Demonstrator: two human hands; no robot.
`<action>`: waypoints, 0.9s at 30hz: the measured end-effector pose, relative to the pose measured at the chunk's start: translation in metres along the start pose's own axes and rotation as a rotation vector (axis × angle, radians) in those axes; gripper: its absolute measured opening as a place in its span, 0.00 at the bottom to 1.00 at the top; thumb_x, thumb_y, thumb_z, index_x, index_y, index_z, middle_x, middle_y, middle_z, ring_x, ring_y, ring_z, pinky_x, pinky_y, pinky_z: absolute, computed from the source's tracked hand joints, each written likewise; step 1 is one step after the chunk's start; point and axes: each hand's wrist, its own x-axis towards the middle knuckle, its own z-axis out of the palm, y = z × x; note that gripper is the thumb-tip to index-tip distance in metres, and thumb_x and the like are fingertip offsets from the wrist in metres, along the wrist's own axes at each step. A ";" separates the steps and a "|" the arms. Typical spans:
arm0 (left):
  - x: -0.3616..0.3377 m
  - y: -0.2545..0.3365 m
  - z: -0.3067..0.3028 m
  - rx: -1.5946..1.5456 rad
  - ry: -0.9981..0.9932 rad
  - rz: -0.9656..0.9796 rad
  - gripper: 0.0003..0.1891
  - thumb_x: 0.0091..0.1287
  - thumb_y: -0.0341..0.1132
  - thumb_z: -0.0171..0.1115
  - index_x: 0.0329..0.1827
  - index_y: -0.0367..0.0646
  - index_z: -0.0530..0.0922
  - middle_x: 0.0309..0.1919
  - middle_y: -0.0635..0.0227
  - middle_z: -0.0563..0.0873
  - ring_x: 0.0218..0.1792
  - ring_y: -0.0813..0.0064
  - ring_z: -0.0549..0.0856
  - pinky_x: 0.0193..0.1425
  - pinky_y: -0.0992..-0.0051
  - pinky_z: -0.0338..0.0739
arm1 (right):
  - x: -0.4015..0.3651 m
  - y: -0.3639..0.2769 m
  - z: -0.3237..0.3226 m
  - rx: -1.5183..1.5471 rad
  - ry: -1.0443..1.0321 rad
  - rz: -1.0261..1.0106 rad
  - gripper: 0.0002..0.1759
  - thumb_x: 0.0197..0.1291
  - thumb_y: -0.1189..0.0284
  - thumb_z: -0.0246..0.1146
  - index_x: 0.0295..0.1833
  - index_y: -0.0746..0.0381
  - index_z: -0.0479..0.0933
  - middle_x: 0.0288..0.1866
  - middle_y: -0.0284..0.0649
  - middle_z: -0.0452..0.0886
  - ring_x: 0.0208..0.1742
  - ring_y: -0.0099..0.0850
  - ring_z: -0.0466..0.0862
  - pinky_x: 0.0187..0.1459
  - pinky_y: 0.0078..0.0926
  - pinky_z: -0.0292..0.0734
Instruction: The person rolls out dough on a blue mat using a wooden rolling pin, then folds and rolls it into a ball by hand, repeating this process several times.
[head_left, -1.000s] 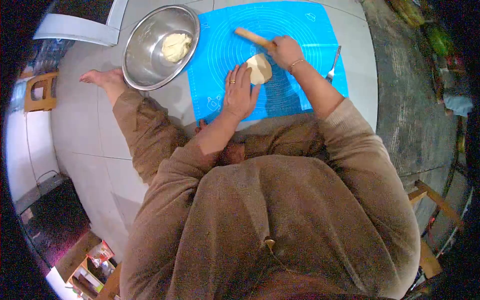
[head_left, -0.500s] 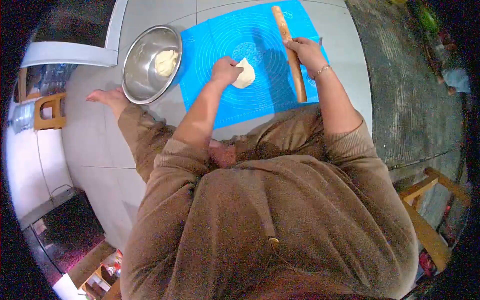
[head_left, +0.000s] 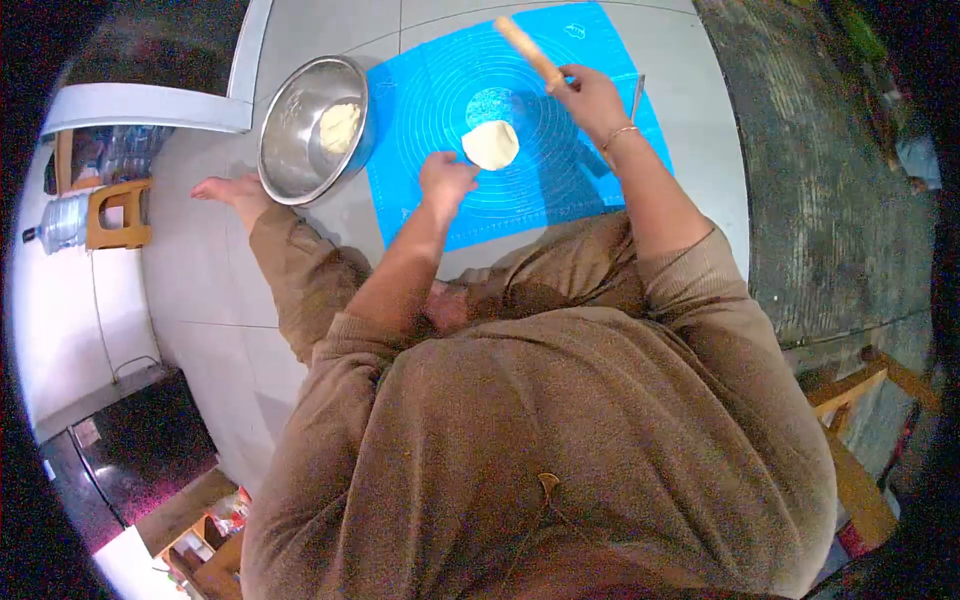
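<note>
One flattened dough round (head_left: 490,146) lies on one blue mat (head_left: 405,130), near its middle; it should handle as light, soft and perhaps tacky, liable to stretch or tear if pulled at a single point, so the sound hold is broad, under the rim. At 8 o'clock from it, the left hand (head_left: 447,183) has its fingers partly curled at the near edge; whether they pinch dough cannot be told. At 2 o'clock, the right hand (head_left: 592,100) is closed about the lower part of one wooden rolling pin (head_left: 528,50), whose free end points to 11 o'clock. Between 2 and 3 o'clock lies one slim metal utensil (head_left: 638,98). At 9 o'clock, just beside the mat, one steel bowl (head_left: 287,160) contains one dough lump (head_left: 341,128). Farther out, between 8 and 9 o'clock, is one stool (head_left: 118,240); bottles (head_left: 64,222) around it are too blurred to count.
</note>
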 end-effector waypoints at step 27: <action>0.002 0.007 -0.001 1.002 0.124 0.691 0.33 0.74 0.49 0.38 0.72 0.28 0.54 0.74 0.43 0.48 0.75 0.41 0.42 0.76 0.49 0.35 | -0.052 -0.009 0.082 -0.722 -0.020 -0.027 0.40 0.64 0.43 0.44 0.73 0.58 0.58 0.74 0.59 0.50 0.76 0.59 0.43 0.68 0.69 0.33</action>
